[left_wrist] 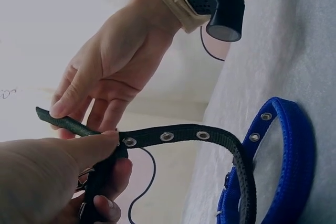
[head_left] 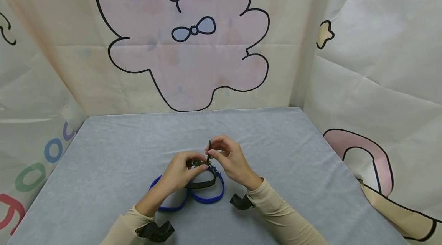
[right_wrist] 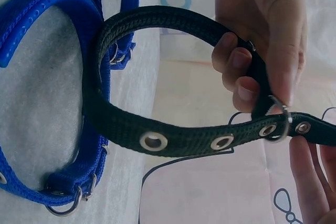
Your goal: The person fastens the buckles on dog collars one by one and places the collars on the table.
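Note:
A dark green collar (right_wrist: pixel 189 137) with metal-ringed holes is held up in a loop between both hands. My left hand (head_left: pixel 183 170) grips its buckle end, thumb pressed against the strap. My right hand (head_left: pixel 233 160) pinches the strap's free tip (left_wrist: pixel 73 126) between thumb and fingers. In the right wrist view, the strap runs through the metal buckle (right_wrist: pixel 286 124), with holes showing on both sides of it. Close below, a blue collar (head_left: pixel 208 201) stands in a closed loop on the table, its D-ring (right_wrist: pixel 68 208) visible in the right wrist view.
A second blue collar (head_left: pixel 172 209) lies to the left, partly hidden by my left forearm. Grey cloth covers the table (head_left: pixel 283 141). Printed curtains (head_left: pixel 221 64) enclose its back and sides. Each wrist carries a black camera (head_left: pixel 241 202).

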A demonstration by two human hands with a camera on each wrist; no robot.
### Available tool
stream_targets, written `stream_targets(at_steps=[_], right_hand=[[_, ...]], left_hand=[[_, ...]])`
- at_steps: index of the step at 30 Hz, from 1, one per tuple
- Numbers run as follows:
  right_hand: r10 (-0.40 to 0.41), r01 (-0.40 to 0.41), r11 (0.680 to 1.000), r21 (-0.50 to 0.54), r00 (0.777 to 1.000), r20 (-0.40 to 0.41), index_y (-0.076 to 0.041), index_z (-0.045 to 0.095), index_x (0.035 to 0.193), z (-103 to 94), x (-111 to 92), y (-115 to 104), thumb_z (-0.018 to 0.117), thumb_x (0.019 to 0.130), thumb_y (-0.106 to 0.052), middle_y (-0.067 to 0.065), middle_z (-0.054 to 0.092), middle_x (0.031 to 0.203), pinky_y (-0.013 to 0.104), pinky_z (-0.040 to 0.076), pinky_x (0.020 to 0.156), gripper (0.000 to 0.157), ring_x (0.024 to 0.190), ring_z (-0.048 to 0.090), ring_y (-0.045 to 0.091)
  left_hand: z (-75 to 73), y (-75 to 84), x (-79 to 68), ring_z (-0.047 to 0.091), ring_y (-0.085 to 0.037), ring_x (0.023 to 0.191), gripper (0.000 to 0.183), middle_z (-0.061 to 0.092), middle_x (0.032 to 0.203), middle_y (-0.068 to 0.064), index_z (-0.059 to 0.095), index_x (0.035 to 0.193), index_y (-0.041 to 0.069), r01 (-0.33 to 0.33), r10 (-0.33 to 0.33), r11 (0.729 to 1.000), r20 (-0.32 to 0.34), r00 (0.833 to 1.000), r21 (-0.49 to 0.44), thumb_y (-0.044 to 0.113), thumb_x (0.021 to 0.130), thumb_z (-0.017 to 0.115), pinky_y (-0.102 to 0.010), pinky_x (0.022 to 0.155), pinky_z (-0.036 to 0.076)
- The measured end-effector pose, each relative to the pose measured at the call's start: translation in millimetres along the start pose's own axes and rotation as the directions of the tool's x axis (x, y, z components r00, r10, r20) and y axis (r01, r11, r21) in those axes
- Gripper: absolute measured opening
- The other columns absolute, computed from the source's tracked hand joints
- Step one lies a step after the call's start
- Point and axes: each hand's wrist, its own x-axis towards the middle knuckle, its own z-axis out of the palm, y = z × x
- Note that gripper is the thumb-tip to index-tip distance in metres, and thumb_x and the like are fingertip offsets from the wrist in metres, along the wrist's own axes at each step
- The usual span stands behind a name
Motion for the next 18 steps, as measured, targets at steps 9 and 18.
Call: stream_targets(at_steps=[9,18], right_hand=[[-0.042,0.042,0.999,-0.022,0.999,0.003,0.005,0.049,0.116,-0.5,1.8,-1.0,0.052,0.103,-0.001,0.027,0.067,0.101,0.041,0.062,0.074,0.014,0.092,0.072,0.020],[-0.043,0.041,0.998,-0.054,0.999,-0.020,0.002,0.045,0.126,-1.4,2.1,2.6,0.044,0.106,-0.001,0.030,0.061,0.100,0.039,0.061,0.070,0.019,0.089,0.068,0.026]], left_hand=[[3.5,-2.6,-0.8,0.046,-0.004,0.063,0.010,0.072,0.087,0.003,0.077,0.098,0.015,-0.005,0.005,1.000,0.001,1.000,0.017,0.019,0.089,0.079,-0.023,0.056,0.040],[-1.2,-6.8,1.1,0.049,-0.004,0.065,0.022,0.070,0.087,-0.001,0.074,0.112,0.009,0.025,-0.024,0.997,0.017,1.000,-0.078,0.015,0.091,0.076,-0.022,0.058,0.043]])
